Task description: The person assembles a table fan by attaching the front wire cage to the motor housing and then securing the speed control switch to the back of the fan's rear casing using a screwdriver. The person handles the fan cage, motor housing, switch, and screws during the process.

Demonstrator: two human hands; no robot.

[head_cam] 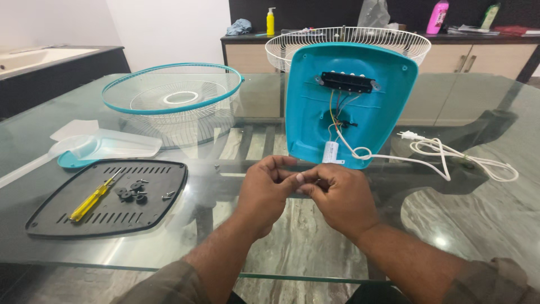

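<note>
My left hand [263, 188] and right hand [337, 194] meet fingertip to fingertip, both grips pinched on something too small to identify, just below the upturned teal fan base [349, 101] at twelve o'clock on the glass tabletop [315, 236], both hands equally near.

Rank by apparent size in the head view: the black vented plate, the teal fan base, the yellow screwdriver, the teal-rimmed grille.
1-3. black vented plate, teal fan base and teal-rimmed grille: they look too alike, at differing distances, to rank.
4. yellow screwdriver, clearly smallest.

Glass table [337, 247]: fan base [349, 101], black cover [112, 197].
</note>
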